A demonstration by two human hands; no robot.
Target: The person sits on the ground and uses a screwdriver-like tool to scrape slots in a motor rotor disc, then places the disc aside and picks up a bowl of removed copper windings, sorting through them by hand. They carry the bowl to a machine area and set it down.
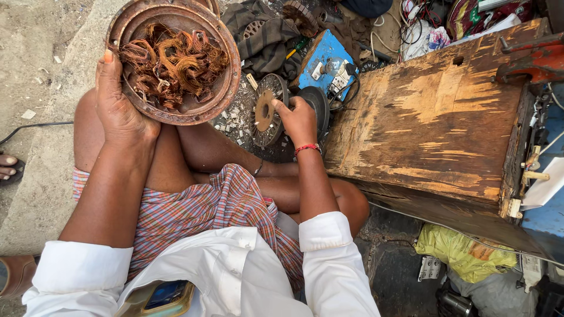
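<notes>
One copper-wound stator (174, 58); two loose rotor discs (267, 109); one wooden bench (435, 117).

Left hand (120, 105) curled in a grip; right hand (298, 119) extended, fingers closed.

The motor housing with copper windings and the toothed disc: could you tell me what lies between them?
In the head view, only ground strewn with small pale scraps separates the housing from the disc.

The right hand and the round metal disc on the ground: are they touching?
Touching. The head view shows the right hand with its fingers closed on the rim of the round metal disc.
</notes>
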